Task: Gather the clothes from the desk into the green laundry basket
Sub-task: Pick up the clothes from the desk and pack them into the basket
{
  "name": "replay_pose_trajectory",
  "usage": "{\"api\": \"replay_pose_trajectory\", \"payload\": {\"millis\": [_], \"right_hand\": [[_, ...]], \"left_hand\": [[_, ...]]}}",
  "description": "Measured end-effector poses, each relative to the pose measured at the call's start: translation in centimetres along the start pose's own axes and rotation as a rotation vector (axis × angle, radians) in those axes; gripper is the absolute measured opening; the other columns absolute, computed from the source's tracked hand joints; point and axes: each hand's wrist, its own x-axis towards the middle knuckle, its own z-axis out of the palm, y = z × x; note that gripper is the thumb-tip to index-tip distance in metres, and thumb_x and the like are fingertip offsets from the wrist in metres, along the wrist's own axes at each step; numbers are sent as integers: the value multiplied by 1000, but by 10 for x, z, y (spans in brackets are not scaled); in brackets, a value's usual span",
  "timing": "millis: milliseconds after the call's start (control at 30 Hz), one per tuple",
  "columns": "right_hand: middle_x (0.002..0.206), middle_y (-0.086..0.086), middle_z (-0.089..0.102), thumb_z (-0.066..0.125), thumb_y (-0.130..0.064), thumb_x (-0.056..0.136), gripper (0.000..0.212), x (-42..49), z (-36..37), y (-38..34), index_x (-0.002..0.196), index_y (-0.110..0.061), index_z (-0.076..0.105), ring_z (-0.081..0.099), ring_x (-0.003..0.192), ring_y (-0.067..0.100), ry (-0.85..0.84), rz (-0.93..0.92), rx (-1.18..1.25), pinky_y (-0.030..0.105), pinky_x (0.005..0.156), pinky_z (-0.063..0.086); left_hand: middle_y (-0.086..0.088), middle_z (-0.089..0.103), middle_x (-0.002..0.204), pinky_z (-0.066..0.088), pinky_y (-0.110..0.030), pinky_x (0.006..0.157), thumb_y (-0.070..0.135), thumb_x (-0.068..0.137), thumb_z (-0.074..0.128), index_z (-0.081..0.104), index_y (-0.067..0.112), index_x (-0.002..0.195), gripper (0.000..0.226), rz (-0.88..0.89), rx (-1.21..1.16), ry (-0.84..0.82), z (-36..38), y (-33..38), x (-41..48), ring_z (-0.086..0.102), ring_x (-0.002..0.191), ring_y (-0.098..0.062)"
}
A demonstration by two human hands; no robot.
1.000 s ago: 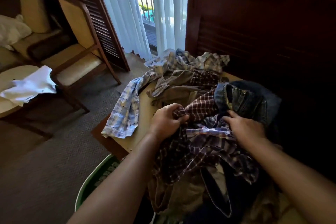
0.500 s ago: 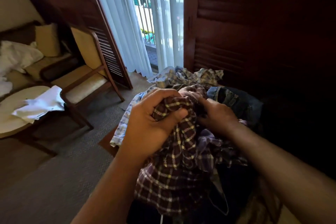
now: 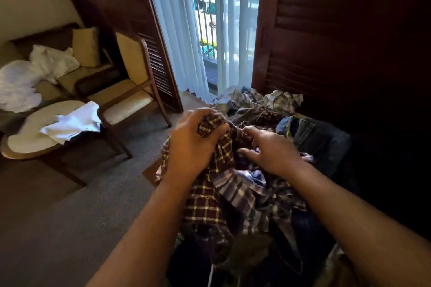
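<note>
My left hand is clenched around a bunched dark red plaid shirt, lifted above the desk, with the cloth hanging down below my forearms. My right hand rests on the same bundle, fingers partly spread, pressing into a purple-blue plaid shirt. Behind them on the desk lie blue jeans, a brown garment and a light plaid shirt. The green laundry basket is hidden under the hanging clothes and my arms.
A wooden armchair with cream cushions stands at left. A round low table carries white cloth. A sofa with white linen is at far left. Dark louvred shutters rise behind the desk. Grey carpet covers the floor.
Both hands have raised the plaid bundle off the desk. The view has tilted up, so the basket rim seen earlier is no longer visible. My right hand has slid slightly right, over the bundle.
</note>
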Motion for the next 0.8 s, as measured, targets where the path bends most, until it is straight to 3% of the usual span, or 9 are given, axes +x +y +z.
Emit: {"api": "replay_pose_trajectory", "payload": {"millis": [167,233,267,367,433,533,633,700,800], "right_hand": [[90,-2,65,37,-66,99,52,-45,36,62,97,-26,70,66,78,26,130,64,-359,38,58,52],[102,-1,71,22,-68,103,66,-62,46,72,105,-26,72,66,84,28,184,85,-334,42,69,52],[116,0,71,20,-71,102,69,-69,48,71,117,-28,71,67,95,30,191,90,-293,45,78,51],[159,1,41,30,-92,84,85,-82,54,49,153,-44,37,43,141,38,18,132,-225,59,103,41],[171,-1,11,34,-103,68,106,-84,60,42,158,-54,3,17,153,44,-152,116,-239,71,110,28],[169,-6,-21,43,-103,59,121,-79,74,53,150,-58,-23,-12,154,46,-309,108,-274,80,111,11],[168,-5,-22,38,-102,59,120,-77,91,68,151,-57,-23,-14,153,47,-368,128,-346,81,109,9],[170,-4,-7,34,-101,62,113,-74,100,73,157,-54,-6,2,155,46,-368,123,-395,80,107,14],[162,-2,39,38,-91,72,92,-73,108,78,152,-46,39,41,139,38,-297,112,-425,72,104,25]], "left_hand": [[-1,67,120,47,-35,104,47,84,82,69,23,120,45,-90,81,-230,60,-67,-27,62,112,-20],[-7,53,142,32,-31,116,57,81,80,58,25,138,69,-132,144,-356,80,-83,-33,47,135,-28],[-9,36,156,20,-40,122,65,77,79,45,31,149,87,-151,203,-419,90,-91,-33,29,149,-34],[5,-31,166,-12,-71,112,84,65,72,-4,55,158,123,-254,355,-602,118,-101,-27,-34,151,-36],[8,-44,161,-12,-80,108,88,66,66,-17,62,152,122,-262,418,-686,133,-104,-17,-41,147,-37],[8,-31,167,-10,-83,109,89,74,56,-14,66,150,106,-244,491,-783,152,-107,2,-28,153,-37],[9,-7,173,7,-83,112,88,78,55,4,67,153,93,-294,531,-890,171,-116,11,-2,158,-37],[5,17,170,30,-74,111,88,78,55,22,61,153,87,-302,576,-874,180,-125,11,25,152,-37],[1,51,144,52,-50,95,80,82,59,45,50,145,71,-201,616,-704,183,-133,1,55,126,-32]]}}
